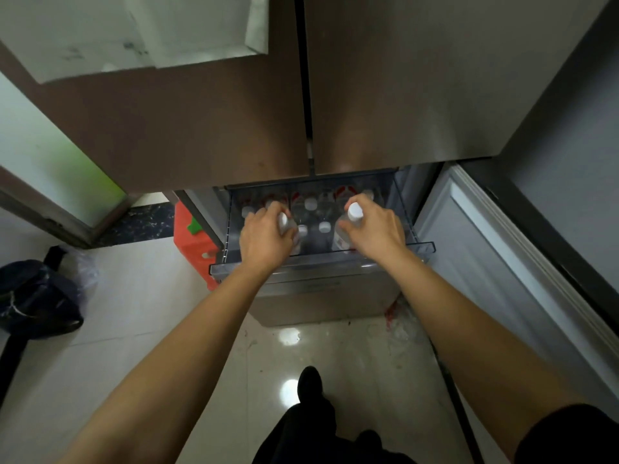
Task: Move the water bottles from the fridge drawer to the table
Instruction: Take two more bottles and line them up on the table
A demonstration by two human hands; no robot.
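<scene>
The fridge drawer point(420, 246) is pulled open below the two brown fridge doors. Several clear water bottles with white caps and red labels stand upright inside it, such as one at the back point(311, 204). My left hand point(266, 234) grips a bottle point(290, 229) at the drawer's left front, its cap mostly hidden by my fingers. My right hand point(375, 229) grips another bottle point(350, 222) at the right front, whose white cap shows above my thumb. Both bottles are still within the drawer.
A lower fridge door point(502, 262) stands open to the right of the drawer. A red plastic stool point(191, 242) sits left of the fridge. A dark bag point(37, 299) lies on the tiled floor at the left. My foot point(310, 380) is on the floor below.
</scene>
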